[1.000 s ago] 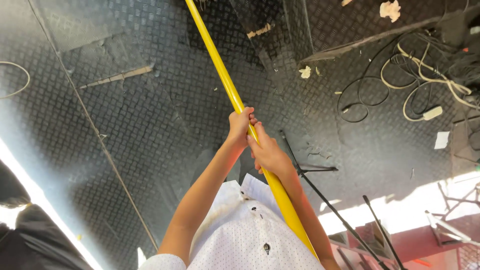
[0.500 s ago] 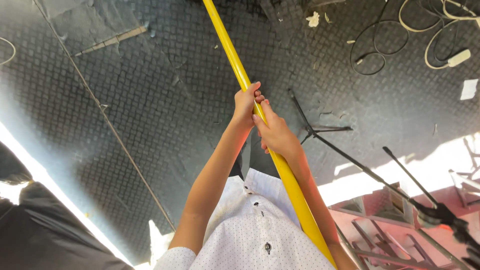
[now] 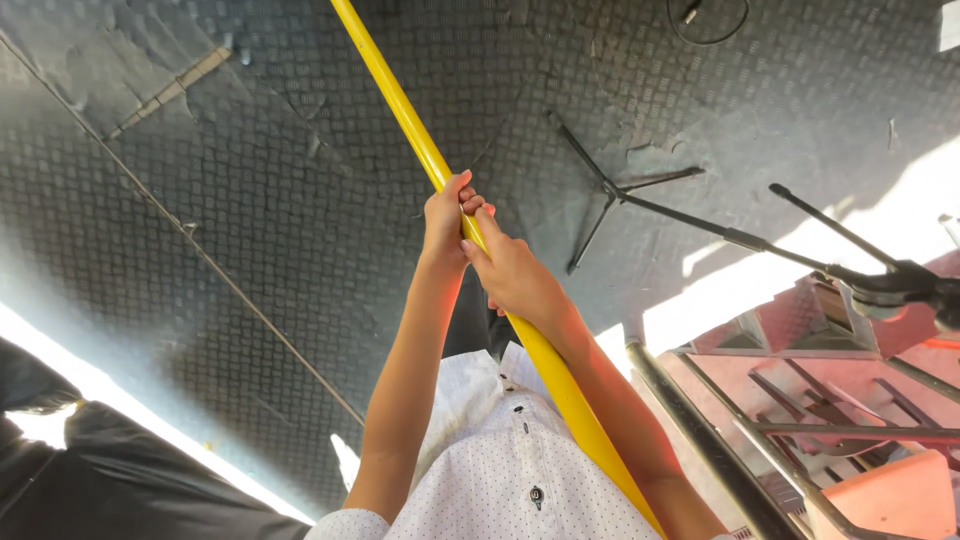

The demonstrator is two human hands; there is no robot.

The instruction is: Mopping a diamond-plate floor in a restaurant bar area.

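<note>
Checker-plate floor (image 3: 250,220); one yellow pole (image 3: 400,105), two hands (image 3: 480,250).

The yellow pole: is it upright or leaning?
Leaning. The yellow pole slants past the white shirt, gripped by the left hand and right hand together.

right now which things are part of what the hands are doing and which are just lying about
In use: yellow pole, gripped by left hand and right hand.

Lying about: black tripod stand, cable loop, metal rail, black bag.
</note>
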